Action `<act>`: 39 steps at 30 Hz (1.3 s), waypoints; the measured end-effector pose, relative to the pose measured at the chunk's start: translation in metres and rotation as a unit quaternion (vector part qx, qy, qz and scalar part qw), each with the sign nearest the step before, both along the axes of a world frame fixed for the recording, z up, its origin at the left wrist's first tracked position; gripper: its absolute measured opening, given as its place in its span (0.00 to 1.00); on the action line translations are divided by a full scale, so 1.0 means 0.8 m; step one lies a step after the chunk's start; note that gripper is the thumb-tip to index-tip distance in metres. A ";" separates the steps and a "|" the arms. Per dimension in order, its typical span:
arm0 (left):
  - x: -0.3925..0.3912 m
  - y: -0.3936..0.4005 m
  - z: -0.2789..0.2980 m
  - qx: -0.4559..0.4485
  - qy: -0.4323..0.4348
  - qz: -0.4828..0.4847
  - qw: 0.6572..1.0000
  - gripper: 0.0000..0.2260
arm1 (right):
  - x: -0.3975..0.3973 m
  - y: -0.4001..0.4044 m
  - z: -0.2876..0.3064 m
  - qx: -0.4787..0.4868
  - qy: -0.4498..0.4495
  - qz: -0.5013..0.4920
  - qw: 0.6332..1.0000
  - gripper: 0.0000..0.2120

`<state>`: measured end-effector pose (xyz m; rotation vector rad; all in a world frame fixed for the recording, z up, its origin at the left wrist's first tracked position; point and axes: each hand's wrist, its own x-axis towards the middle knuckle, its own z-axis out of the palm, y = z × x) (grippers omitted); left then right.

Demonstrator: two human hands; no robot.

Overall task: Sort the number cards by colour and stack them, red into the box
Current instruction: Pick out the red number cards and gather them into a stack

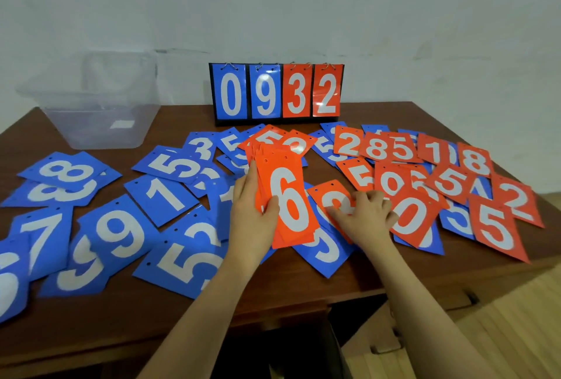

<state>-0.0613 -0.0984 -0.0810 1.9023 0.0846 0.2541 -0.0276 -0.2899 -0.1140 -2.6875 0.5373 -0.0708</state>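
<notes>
My left hand (253,214) grips a stack of red cards (285,196) with a white 6 on top, held just above the table's middle. Beside it, my right hand (365,214) lies on a single red card (329,198) flat on the table, fingers curled over its number. More red cards (449,181) lie spread to the right, some overlapping blue ones. Blue cards (115,226) cover the left half of the table. The clear plastic box (100,111) stands at the back left, apart from both hands.
A flip scoreboard (276,93) reading 0 9 3 2 stands at the back centre against the wall. The brown wooden table (364,281) ends close to my body and at the right, where wooden floor (501,318) shows.
</notes>
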 end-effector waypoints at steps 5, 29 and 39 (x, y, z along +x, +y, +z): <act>-0.001 0.004 0.001 0.011 -0.006 0.021 1.000 0.28 | 0.012 0.005 0.016 0.086 -0.032 0.013 0.996 0.27; 0.069 0.049 -0.005 -0.048 -0.050 0.061 0.996 0.29 | 0.055 0.129 0.046 0.416 -0.255 0.149 0.860 0.10; 0.127 0.078 -0.015 -0.051 -0.093 0.104 0.989 0.27 | 0.170 0.089 0.007 0.228 -0.048 0.214 0.949 0.19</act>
